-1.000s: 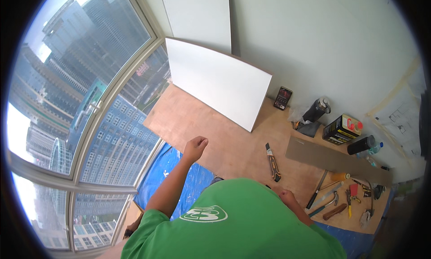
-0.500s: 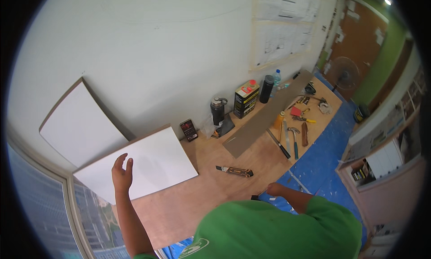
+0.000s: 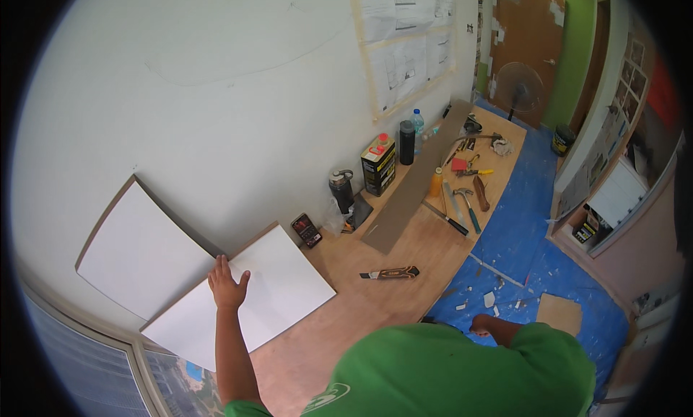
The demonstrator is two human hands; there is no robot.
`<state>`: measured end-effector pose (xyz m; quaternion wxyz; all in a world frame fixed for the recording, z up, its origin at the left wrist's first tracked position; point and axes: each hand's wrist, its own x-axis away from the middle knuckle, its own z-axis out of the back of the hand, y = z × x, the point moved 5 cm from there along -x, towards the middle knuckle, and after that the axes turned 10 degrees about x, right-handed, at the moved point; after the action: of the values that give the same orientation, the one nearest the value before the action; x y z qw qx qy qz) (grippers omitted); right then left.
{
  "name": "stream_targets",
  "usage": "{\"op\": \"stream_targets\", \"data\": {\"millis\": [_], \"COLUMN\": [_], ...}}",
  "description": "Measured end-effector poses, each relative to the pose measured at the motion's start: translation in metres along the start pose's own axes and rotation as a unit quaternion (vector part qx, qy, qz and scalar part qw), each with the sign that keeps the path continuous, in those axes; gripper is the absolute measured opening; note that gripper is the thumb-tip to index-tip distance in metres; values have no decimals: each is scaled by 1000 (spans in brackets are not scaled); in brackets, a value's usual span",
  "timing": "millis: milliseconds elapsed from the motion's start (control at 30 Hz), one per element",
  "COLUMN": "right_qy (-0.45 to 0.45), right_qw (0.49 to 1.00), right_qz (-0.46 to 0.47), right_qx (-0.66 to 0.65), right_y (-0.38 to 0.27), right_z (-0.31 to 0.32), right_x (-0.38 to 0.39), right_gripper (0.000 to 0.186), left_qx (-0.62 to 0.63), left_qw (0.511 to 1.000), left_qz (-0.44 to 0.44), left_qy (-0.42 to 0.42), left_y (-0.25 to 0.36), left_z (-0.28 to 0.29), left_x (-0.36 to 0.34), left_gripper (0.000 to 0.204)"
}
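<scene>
Left hand (image 3: 229, 284): fingers extended, slightly apart, thumb stuck out wide, nothing pinched. It's at the upper edge of a white panel (image 3: 283, 281); from where I stand, can't tell if the fingertips touch. Right hand (image 3: 484, 325): fingers curled in, partly hidden by the green shirt (image 3: 462, 374); can't tell if it grips anything.

Panel is flat-faced, smooth, straight-sided, brown along its far edge, at the window end of the table (image 3: 307, 352). Second white panel (image 3: 148, 247), thin, leans on the wall behind it. Tabletop is reddish-brown wood, patchy grain.

Utility knife (image 3: 393, 273), dark and orange, lies right of the panel, well apart. Near the panel's far right corner: upright phone (image 3: 306, 230), then dark cylindrical flask (image 3: 341, 189), boxy tin (image 3: 379, 164). Long grey-brown board (image 3: 404, 200) lies lengthwise; claw hammer (image 3: 466, 206) farther right.

Edges: panel's right corner points into the tabletop; a stretch of wood surface runs between it and the knife, and on toward the shirt. Table's right edge slants away above wrinkled blue sheeting (image 3: 498, 251) with pale scraps. Window (image 3: 79, 359) hems in the left side.
</scene>
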<state>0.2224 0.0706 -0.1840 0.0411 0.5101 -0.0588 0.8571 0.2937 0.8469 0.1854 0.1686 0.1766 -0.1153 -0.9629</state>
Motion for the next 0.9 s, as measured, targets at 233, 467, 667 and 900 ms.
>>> {"op": "stream_targets", "data": {"millis": [233,467,667,900], "right_qy": [-11,22,137,275], "right_qw": [991,993,951,921], "right_qz": [86,112,238,276], "right_qx": [98,16,139,-23], "right_y": [-44,-73,-74,-69], "right_z": [17,63,116,200], "right_x": [-34,-51,-84,-82], "right_gripper": [38,36,26,29], "left_qx": [-32,-49,-56,-66], "left_qw": [997,995,992,987], "left_qz": [69,87,82,100], "left_qy": [-18,23,76,107], "left_y": [20,41,56,64], "left_z": [-5,6,19,17], "left_x": [3,17,34,39], "left_gripper": [99,89,60,47]}}
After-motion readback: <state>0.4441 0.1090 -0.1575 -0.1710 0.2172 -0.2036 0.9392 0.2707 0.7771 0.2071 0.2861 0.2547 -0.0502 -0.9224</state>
